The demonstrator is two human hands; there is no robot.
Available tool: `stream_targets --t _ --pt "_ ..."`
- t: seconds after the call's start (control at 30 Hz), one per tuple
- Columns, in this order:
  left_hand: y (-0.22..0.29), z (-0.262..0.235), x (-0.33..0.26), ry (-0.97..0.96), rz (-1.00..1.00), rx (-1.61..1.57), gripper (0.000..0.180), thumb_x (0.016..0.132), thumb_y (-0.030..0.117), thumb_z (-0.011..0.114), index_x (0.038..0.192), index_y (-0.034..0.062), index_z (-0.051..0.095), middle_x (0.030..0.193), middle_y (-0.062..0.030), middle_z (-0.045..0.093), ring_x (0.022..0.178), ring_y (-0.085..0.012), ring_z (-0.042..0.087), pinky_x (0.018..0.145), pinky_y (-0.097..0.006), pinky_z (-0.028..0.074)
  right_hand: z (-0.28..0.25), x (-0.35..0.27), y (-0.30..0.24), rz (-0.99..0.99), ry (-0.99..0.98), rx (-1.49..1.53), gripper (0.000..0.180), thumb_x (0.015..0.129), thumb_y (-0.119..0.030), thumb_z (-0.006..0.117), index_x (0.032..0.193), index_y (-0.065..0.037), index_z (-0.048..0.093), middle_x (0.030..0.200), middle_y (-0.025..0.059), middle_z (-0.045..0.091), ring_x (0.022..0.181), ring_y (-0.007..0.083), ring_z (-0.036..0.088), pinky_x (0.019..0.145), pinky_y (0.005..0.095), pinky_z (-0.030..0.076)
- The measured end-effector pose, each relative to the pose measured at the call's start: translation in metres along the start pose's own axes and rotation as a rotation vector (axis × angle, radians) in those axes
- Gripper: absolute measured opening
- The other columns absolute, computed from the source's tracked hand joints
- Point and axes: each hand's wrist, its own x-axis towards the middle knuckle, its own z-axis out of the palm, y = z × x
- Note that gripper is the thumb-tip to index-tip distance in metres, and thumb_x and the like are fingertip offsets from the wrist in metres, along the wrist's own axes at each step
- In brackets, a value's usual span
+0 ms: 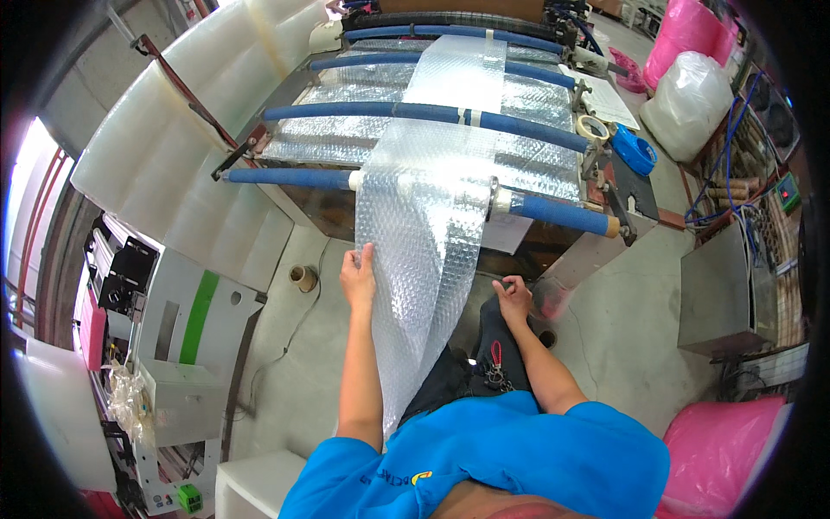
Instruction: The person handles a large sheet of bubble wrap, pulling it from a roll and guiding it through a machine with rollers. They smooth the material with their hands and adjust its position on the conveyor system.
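Note:
A long strip of clear bubble wrap (pixel 406 259) runs over blue-wrapped rollers and hangs down toward my body. Its lower part narrows and folds over itself beside my left thigh. My left hand (pixel 359 275) pinches the strip's left edge, just below the nearest roller (pixel 290 176). To the right of the hanging film, my right hand (pixel 513 298) is held low over my leg, apart from the wrap. Its fingers are curled, with something small and dark at them that I cannot make out.
Rolls of tape (pixel 593 129) and a blue tape roll (pixel 634 151) sit at the machine's right side. Large bubble-wrap rolls (pixel 199 112) stand left, and a pink bundle (pixel 726 458) lies lower right. A cardboard core (pixel 303 277) and a cable are on the floor.

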Motion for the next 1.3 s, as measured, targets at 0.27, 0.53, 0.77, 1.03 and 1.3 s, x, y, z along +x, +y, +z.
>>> stream_targets --t 0.27,0.53,0.77,1.03,1.3 --pt "-0.006 0.002 0.002 -0.013 -0.024 0.006 0.050 0.072 0.052 0.054 0.075 0.0028 0.051 0.063 -0.0091 0.053 0.059 -0.0205 0.050 0.058 -0.033 0.039 0.000 -0.002 -0.029 -0.400 -0.098 0.391 0.015 0.067 0.004 0.044 0.077 -0.005 0.051 0.052 0.0016 0.046 0.045 0.0115 0.045 0.052 0.0249 0.041" --pt "-0.005 0.001 0.004 -0.018 -0.007 -0.004 0.048 0.074 0.047 0.056 0.076 -0.0005 0.050 0.065 -0.0085 0.052 0.060 -0.0164 0.047 0.058 -0.030 0.039 -0.028 -0.003 -0.082 -0.090 -0.300 0.926 0.019 0.068 0.005 0.040 0.081 0.000 0.052 0.057 0.0004 0.045 0.050 0.0089 0.046 0.053 0.0220 0.041" --pt "0.003 -0.006 -0.008 0.091 0.090 -0.001 0.047 0.071 0.046 0.059 0.084 0.0019 0.050 0.063 -0.0056 0.053 0.058 -0.0163 0.049 0.055 -0.030 0.039 -0.026 -0.024 -0.137 -0.161 -0.404 0.910 0.036 0.079 -0.030 0.056 0.099 0.000 0.051 0.083 0.0037 0.055 0.079 0.0111 0.051 0.067 0.0260 0.042" --pt "-0.020 -0.020 0.004 0.008 -0.023 0.147 0.040 0.075 0.045 0.054 0.077 0.0049 0.052 0.061 -0.0098 0.055 0.058 -0.0256 0.053 0.055 -0.035 0.040 -0.001 -0.062 -0.117 -0.135 -0.620 0.596 0.035 0.082 -0.030 0.051 0.075 0.003 0.059 0.068 0.0074 0.060 0.066 0.0133 0.056 0.063 0.0254 0.043" --pt "0.022 0.020 0.037 0.065 0.108 0.021 0.043 0.075 0.048 0.052 0.086 0.0058 0.050 0.068 -0.0109 0.057 0.063 -0.0259 0.054 0.057 -0.036 0.040 0.010 0.010 -0.121 -0.119 -0.475 0.868 0.033 0.082 -0.031 0.051 0.082 0.001 0.059 0.071 0.0047 0.059 0.065 0.0107 0.054 0.061 0.0230 0.043"
